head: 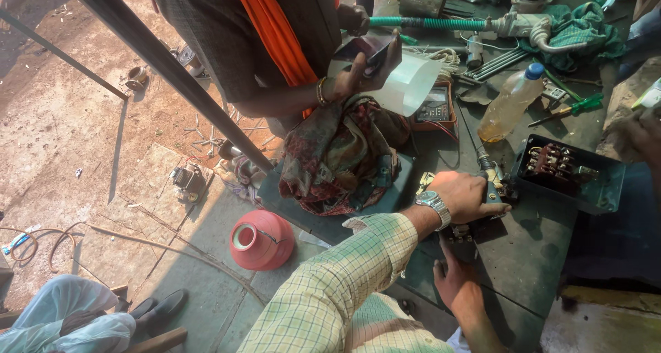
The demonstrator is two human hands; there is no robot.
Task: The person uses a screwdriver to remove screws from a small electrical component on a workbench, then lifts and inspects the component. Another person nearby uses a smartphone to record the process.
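— Looking down from our head camera, where do we have our left hand?

— Its grip is clamped on a small metal part on the counter, beside the black switch box.

— Our right hand?

— Fingers spread flat on the counter edge, holding nothing.

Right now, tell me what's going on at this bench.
A person in a checked shirt works at a cluttered metal bench. The left hand, with a wristwatch, presses on a small dark electrical part beside an open black switch box. The right hand rests flat on the bench below it. Across the bench, another person's hand holds a dark wallet-like thing. A plastic bottle of yellowish liquid lies nearby.
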